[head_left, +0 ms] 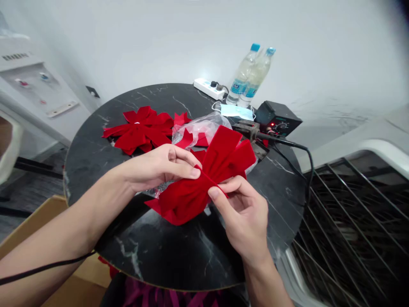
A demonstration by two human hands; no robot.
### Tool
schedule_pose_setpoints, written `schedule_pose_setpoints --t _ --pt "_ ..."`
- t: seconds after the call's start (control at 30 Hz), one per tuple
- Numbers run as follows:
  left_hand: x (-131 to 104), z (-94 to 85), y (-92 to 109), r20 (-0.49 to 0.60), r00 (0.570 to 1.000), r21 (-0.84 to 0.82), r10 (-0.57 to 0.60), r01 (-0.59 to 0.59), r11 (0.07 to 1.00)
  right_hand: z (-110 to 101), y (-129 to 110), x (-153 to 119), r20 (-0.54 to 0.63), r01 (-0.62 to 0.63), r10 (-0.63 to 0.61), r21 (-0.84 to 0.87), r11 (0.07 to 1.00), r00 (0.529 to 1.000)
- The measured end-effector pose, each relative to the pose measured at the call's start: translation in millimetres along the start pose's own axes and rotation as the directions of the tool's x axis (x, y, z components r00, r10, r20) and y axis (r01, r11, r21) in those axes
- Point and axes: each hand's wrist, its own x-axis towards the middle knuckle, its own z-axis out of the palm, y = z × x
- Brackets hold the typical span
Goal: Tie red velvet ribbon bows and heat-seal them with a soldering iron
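A red velvet bow [185, 197] is held above the front half of the round table, its loops spread to the lower left and upper right. My left hand [166, 166] pinches a narrow red strip at the bow's middle between thumb and fingers. On the other side, my right hand [241, 209] pinches the same strip, thumb on top. The strip lies across the gathered centre of the bow. Behind it are a clear plastic bag [207, 125] and small red fabric pieces [186, 139]. To the left lies a pile of red velvet bows [140, 128].
The black marbled table [172, 256] has a soldering station [277, 119] with its cable at the right. Toward the wall stand two water bottles [246, 76], a face mask [237, 112] and a power strip [209, 88]. A wire-fronted heater [354, 217] is right; a cardboard box [41, 221] is lower left.
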Motion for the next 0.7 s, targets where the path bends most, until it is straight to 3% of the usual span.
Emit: schedule_pose_setpoints --t 0.13,0.2,0.4,0.53,0.7 --pt "2 -3.9 -10 0.160 0.987 -0.134 0.020 0.001 0.991 -12 -5 7 0.184 0.078 -0.068 -0.046 0.996 0.981" --pt "3 -1.8 -17 0.179 0.982 -0.179 0.060 -0.028 0.983 -18 -8 13 0.256 0.102 -0.081 -0.069 0.992 0.963" --pt "6 6.0 -23 -0.023 0.993 -0.143 0.117 -0.119 0.982 -27 -9 32 0.333 0.150 -0.085 -0.174 0.973 0.939" --pt "2 10.7 -22 -0.160 0.957 0.017 0.241 -0.241 0.970 -29 -4 40 0.309 0.227 -0.131 -0.301 0.926 0.942" --pt "-6 18.6 -21 -0.259 0.916 0.165 0.306 -0.270 0.948 -28 -3 46 0.318 0.303 -0.190 -0.358 0.883 0.929"
